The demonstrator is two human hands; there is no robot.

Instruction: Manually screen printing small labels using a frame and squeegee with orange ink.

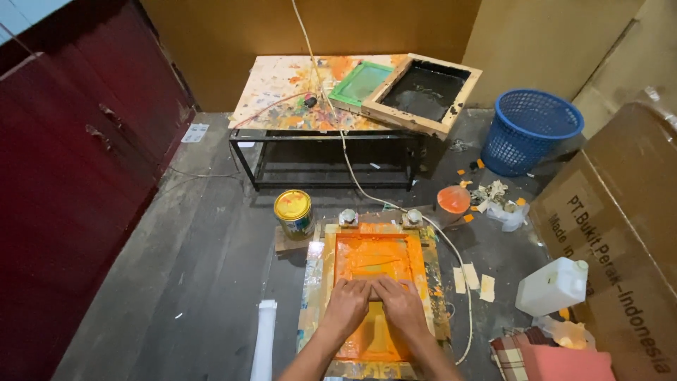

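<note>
Left hand [345,305] and right hand [400,303], fingers curled shut, grip a squeegee [372,290] mid orange screen frame [430,271]; paint can [294,212] at 10 o'clock. Squeegee looks stiff, light, ink-slick: hold top edge

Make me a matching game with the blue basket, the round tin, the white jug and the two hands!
Things:
1. blue plastic mesh basket
2. round yellow-lidded paint tin
3. white plastic jug
4. left hand and right hand

Places:
A. pressed side by side on the orange-inked screen frame
B. beside the big cardboard box
C. far right, by the wall
D. left of the frame's top

Pairs: 1-C, 2-D, 3-B, 4-A
</note>
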